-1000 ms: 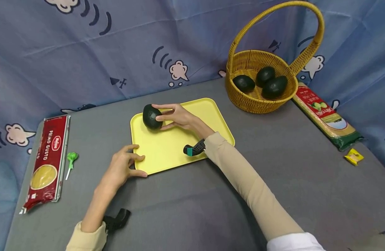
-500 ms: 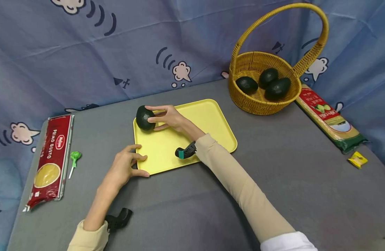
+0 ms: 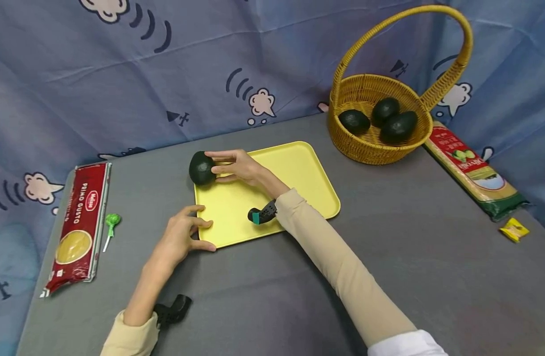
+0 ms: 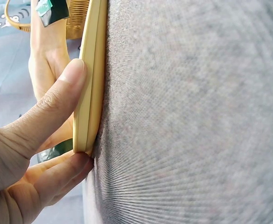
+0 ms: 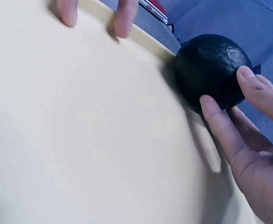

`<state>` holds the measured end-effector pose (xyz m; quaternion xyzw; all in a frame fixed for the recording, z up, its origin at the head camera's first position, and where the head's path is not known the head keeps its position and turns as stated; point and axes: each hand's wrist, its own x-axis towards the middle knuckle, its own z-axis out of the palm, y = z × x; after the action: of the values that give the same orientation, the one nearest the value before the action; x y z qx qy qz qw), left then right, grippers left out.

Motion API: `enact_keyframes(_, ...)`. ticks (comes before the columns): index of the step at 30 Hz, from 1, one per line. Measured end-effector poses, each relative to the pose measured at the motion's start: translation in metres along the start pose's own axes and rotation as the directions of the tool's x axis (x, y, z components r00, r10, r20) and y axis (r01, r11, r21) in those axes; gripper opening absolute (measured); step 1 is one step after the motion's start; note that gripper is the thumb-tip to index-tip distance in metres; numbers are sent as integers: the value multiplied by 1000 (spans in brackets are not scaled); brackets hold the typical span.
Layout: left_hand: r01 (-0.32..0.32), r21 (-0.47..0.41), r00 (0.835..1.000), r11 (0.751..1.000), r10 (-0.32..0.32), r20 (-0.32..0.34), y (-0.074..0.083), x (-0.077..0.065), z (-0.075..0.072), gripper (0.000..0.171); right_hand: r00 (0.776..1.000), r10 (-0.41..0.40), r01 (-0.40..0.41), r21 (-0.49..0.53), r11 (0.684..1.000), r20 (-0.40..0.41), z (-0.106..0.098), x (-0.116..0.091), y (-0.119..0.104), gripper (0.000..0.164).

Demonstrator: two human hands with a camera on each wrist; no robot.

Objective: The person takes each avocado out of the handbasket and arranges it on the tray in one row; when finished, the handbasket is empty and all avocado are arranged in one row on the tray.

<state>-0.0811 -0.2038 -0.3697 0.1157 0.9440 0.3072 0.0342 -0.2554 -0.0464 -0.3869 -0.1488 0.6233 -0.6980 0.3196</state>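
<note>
A dark green avocado (image 3: 201, 169) sits at the far left corner of the yellow tray (image 3: 294, 180), overlapping its rim in the head view. My right hand (image 3: 242, 168) holds it from the right, thumb and fingertips against its skin in the right wrist view (image 5: 262, 135). The avocado (image 5: 210, 70) hides that corner from the right wrist camera. At the near left corner, my left hand (image 3: 178, 238) grips the tray edge; in the left wrist view the thumb lies along one rim and the fingers bend round the other side.
A wicker basket (image 3: 341, 138) with 3 avocados stands at the back right. Beside it lie a red-and-green food packet (image 3: 477, 170) and a small yellow wrapped candy (image 3: 514, 229). At left are a red pasta pack (image 3: 80, 222) and a green lollipop (image 3: 112, 220).
My right hand has shifted the avocado left, from over the tray to its far left corner. My left hand keeps its grip on the tray. The head view has turned slightly left.
</note>
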Motion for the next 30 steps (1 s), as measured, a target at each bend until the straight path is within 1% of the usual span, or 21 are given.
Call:
enact_keyframes(3, 0, 1, 1000, 1000, 0, 2, 0, 0, 1, 51, 1000, -4, 4, 3, 1000, 17, -3, 1, 1, 50)
enact_keyframes(8, -13, 14, 1000, 1000, 13, 1, 0, 0, 1, 51, 1000, -9, 9, 20, 1000, 16, -5, 2, 2, 50)
enact_keyframes(17, -41, 28, 999, 999, 41, -28, -2, 0, 0, 51, 999, -19, 18, 38, 999, 31, -9, 3, 0, 53)
enact_keyframes(26, -34, 17, 999, 999, 35, -23, -3, -1, 1, 52, 1000, -12, 12, 6, 1000, 23, -10, 4, 2, 53)
enact_keyframes(30, -22, 12, 1000, 1000, 22, -16, -2, 0, 1, 52, 999, -44, 45, -2, 999, 15, -6, 6, 4, 54)
